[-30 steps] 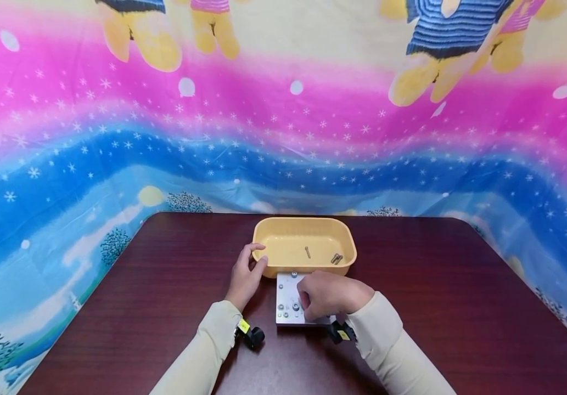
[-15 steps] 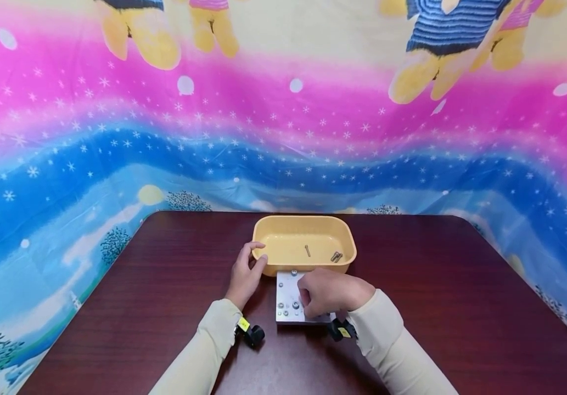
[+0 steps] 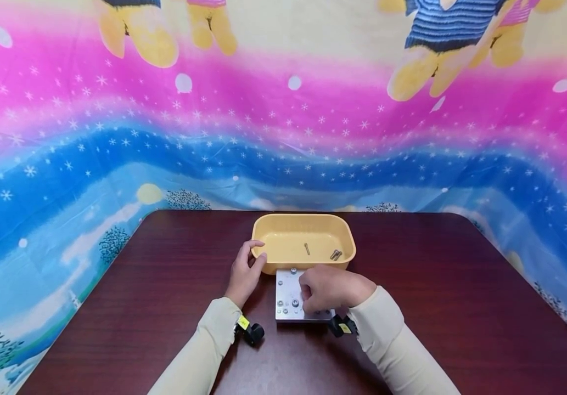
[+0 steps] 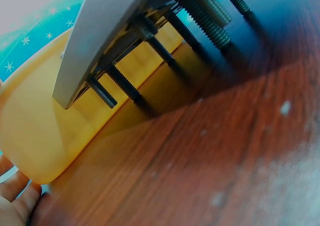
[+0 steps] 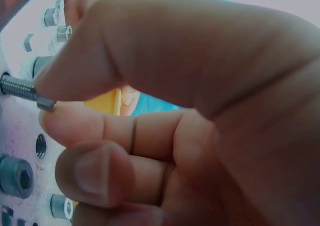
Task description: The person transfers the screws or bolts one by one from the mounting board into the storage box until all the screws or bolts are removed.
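My right hand (image 3: 335,287) is over a metal plate (image 3: 289,292), with thumb and index finger pinching a socket head screw (image 5: 21,88). The screw's threaded end stands in a hole of the plate, part of its shank showing outside. Several other socket head screws (image 5: 16,176) sit in the plate, and their threaded ends (image 4: 123,82) stick out below it in the left wrist view. My left hand (image 3: 245,277) holds the near left corner of a yellow plastic bin (image 3: 258,265), thumb on the outside and index finger over the rim.
Inside the bin lie a single screw (image 3: 307,249) and a small cluster of screws (image 3: 336,255). The plate sits right in front of the bin, raised above the dark wooden table (image 3: 189,247). A printed cloth (image 3: 283,137) hangs behind the table.
The head view has shifted slightly. My right hand stays over the same spot on the plate, its fingers moving only a little. The left hand keeps its place on the bin.
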`<act>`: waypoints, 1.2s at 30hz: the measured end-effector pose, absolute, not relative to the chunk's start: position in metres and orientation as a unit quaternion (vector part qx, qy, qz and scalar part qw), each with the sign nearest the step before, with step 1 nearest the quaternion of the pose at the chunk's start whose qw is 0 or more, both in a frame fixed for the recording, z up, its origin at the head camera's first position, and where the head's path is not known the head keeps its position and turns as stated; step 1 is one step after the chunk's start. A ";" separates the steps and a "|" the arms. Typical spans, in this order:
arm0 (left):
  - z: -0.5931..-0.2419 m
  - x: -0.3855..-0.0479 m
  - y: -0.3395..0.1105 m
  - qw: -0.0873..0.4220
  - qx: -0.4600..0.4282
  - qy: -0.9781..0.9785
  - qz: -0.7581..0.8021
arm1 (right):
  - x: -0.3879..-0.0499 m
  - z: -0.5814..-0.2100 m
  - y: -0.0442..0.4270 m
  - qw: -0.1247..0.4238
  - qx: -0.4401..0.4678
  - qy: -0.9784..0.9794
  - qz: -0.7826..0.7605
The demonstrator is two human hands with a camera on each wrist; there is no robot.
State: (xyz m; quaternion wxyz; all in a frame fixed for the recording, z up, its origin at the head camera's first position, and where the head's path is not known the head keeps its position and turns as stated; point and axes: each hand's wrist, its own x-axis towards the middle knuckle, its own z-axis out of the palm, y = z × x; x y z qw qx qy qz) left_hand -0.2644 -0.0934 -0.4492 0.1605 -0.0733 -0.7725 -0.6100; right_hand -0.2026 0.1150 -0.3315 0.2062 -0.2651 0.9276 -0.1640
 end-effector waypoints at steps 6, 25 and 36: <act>-0.448 -0.264 -0.093 0.155 -0.069 -0.774 -0.610 | -0.206 -0.332 0.116 0.203 -0.274 0.926 -0.160; -0.450 -0.265 -0.095 0.163 -0.067 -0.775 -0.607 | -0.209 -0.335 0.116 0.187 -0.302 0.920 -0.165; -0.451 -0.266 -0.094 0.161 -0.066 -0.777 -0.605 | -0.208 -0.334 0.115 0.190 -0.292 0.924 -0.159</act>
